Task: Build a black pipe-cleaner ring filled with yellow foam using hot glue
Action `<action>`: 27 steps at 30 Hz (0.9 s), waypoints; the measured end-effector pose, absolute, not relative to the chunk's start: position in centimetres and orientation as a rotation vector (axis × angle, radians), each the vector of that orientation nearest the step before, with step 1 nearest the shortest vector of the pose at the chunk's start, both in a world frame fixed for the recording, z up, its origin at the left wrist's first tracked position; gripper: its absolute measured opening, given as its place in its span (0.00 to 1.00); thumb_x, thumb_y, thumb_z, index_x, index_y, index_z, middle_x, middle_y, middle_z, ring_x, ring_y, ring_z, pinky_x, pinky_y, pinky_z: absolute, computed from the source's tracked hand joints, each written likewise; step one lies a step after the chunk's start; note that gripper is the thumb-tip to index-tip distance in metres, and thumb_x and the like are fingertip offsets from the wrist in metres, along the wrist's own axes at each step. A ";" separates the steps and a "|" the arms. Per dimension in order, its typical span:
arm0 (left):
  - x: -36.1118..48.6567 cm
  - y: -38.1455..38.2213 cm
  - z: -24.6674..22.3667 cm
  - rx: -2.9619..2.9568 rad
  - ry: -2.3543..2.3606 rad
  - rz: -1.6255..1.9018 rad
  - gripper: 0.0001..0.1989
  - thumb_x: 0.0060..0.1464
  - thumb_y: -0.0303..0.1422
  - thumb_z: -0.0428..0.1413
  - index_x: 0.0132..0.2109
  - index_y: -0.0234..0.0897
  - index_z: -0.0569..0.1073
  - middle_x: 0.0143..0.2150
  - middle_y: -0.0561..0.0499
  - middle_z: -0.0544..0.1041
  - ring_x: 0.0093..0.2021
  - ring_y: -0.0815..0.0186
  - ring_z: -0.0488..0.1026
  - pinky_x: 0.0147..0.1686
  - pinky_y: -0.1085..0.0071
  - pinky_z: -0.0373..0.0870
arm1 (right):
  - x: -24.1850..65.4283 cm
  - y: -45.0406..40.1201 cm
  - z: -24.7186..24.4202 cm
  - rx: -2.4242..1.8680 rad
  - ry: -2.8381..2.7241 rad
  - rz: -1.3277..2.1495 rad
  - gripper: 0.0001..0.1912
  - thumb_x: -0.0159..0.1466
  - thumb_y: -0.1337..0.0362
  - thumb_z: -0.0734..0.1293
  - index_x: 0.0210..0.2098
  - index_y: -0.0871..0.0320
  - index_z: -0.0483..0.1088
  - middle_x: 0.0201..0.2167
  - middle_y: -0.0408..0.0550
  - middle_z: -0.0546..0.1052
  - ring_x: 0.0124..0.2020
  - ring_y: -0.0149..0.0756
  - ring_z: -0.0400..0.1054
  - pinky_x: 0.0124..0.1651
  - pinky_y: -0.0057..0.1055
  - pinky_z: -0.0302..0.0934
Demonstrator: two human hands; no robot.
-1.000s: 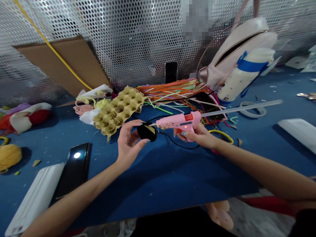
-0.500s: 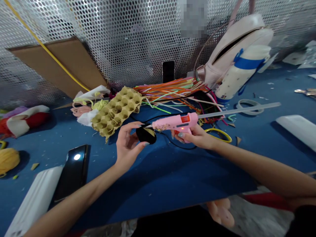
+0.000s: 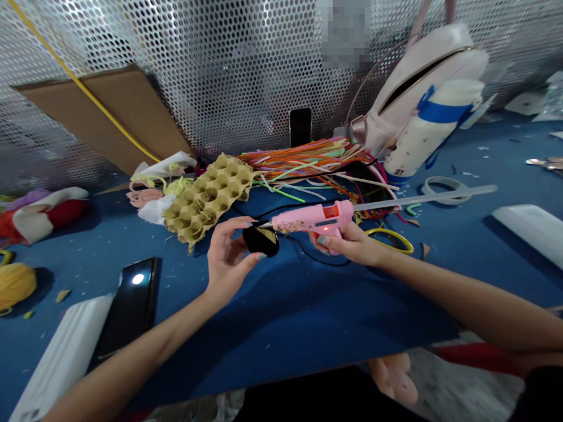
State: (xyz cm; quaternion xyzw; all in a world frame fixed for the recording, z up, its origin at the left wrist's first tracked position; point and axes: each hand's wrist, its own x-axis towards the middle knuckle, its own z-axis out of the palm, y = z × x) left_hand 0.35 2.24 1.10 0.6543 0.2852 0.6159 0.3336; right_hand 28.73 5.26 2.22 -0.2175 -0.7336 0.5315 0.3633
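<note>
Between the thumb and fingers of my left hand [image 3: 229,252] is a small round black piece [image 3: 260,242] with a tan patch near its upper right; I cannot make out exactly what it is. My right hand [image 3: 349,241] is wrapped around the handle of a pink hot glue gun [image 3: 312,218], whose orange light is lit. The gun's metal nozzle points left and meets the upper edge of the black piece. A long translucent glue stick [image 3: 422,198] sticks out of its back end. A dark cord runs behind and below the gun.
An egg carton [image 3: 211,196] and a pile of coloured pipe cleaners [image 3: 299,161] lie behind my hands. Yellow-handled scissors [image 3: 391,240] and a tape roll [image 3: 445,191] are at right, with a bottle [image 3: 433,129] behind. A phone [image 3: 129,305] and yellow yarn ball [image 3: 16,287] sit left.
Almost nothing differs. The back end of the glue stick has shifted slightly left and down; both hands keep their hold.
</note>
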 end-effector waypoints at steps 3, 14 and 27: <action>0.4 2.2 1.2 1.719 0.760 1.610 0.26 0.52 0.33 0.72 0.55 0.44 0.72 0.55 0.46 0.76 0.54 0.62 0.77 0.48 0.69 0.80 | 28.8 5.3 2.1 -0.561 -1.893 1.354 0.18 0.74 0.49 0.66 0.39 0.59 0.67 0.26 0.39 0.66 0.24 0.25 0.57 0.25 0.24 0.54; 0.2 2.4 1.1 1.734 0.753 1.618 0.26 0.53 0.33 0.72 0.56 0.44 0.72 0.55 0.45 0.76 0.55 0.62 0.77 0.48 0.69 0.80 | 28.9 5.2 2.5 -0.580 -1.894 1.378 0.20 0.74 0.48 0.66 0.38 0.59 0.67 0.25 0.39 0.66 0.24 0.26 0.57 0.25 0.24 0.55; 0.1 2.4 1.4 1.693 0.764 1.642 0.26 0.52 0.32 0.72 0.55 0.43 0.72 0.56 0.46 0.76 0.55 0.62 0.77 0.49 0.69 0.80 | 28.8 5.7 1.7 -0.517 -1.853 1.397 0.19 0.74 0.49 0.66 0.35 0.58 0.66 0.24 0.39 0.65 0.25 0.27 0.57 0.23 0.25 0.52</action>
